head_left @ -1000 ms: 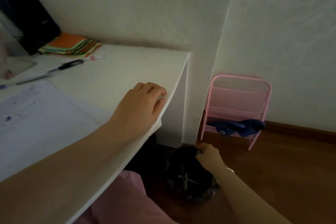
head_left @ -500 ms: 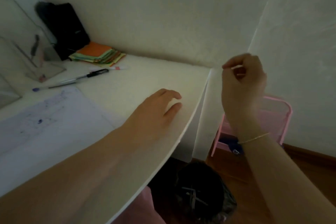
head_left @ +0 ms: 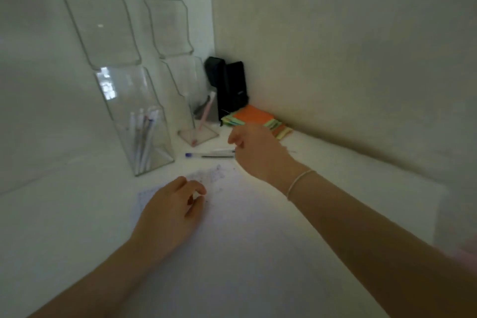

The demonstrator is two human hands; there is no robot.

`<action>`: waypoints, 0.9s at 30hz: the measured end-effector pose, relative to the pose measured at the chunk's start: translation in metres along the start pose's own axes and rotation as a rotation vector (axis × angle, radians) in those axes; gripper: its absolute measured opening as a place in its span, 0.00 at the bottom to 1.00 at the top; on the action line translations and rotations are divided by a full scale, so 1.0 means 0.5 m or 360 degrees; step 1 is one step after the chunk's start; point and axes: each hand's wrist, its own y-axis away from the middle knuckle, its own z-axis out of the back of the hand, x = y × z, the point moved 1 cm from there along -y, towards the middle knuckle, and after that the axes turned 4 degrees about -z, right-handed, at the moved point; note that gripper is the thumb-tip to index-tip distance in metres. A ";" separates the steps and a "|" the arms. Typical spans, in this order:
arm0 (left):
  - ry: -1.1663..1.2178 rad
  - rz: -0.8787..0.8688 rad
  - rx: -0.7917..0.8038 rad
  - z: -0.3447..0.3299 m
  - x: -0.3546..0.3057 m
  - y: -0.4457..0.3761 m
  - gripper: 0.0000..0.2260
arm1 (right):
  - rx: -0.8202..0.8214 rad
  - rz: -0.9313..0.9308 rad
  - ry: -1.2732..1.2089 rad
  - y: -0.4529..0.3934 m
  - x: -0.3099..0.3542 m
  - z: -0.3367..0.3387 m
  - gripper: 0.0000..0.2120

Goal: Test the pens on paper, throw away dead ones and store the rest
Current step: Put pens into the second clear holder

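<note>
A white sheet of paper [head_left: 240,214] with faint blue scribbles lies on the white desk [head_left: 361,188]. My left hand [head_left: 170,212] rests on the paper, fingers loosely curled, holding nothing. My right hand [head_left: 255,152] hovers over the far edge of the paper, its fingers loosely bent just above two pens. A blue-capped pen [head_left: 209,155] and a second pen [head_left: 222,150] lie side by side beyond the paper. A clear acrylic holder [head_left: 144,124] at the left contains several pens. A second clear holder [head_left: 180,90] has one pink pen [head_left: 204,119].
A stack of coloured sticky notes [head_left: 260,120] sits in the desk's far corner beside a black case [head_left: 229,88] leaning on the wall. The desk's right edge [head_left: 436,214] drops off at the far right.
The view has swung left from the bin beside the desk. My right hand came up from the bin and now reaches over the pens. My left hand moved from the desk edge onto the paper.
</note>
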 end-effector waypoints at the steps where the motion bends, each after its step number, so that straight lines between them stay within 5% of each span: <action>1: -0.0024 0.0022 -0.0026 0.005 0.012 0.007 0.03 | 0.0111 -0.0015 0.0051 -0.013 0.009 -0.023 0.15; 6: -0.0005 0.0112 0.0026 0.001 0.033 0.022 0.03 | 0.0399 -0.0034 0.0449 -0.073 0.042 -0.117 0.17; 19: 0.0026 0.0073 -0.0058 -0.004 0.039 0.017 0.05 | 0.0423 0.0186 0.1058 -0.140 0.056 -0.163 0.12; 21: 0.0050 0.0124 -0.0040 0.000 0.042 0.017 0.05 | 0.0277 0.0207 0.0785 -0.138 0.074 -0.131 0.07; 24: 0.0030 0.0143 0.0004 0.006 0.045 0.016 0.06 | -0.0059 0.0021 -0.0122 -0.133 0.092 -0.084 0.08; 27: 0.0120 0.0238 0.0111 0.014 0.044 0.008 0.08 | 0.0097 -0.0241 -0.0870 -0.107 0.102 -0.061 0.06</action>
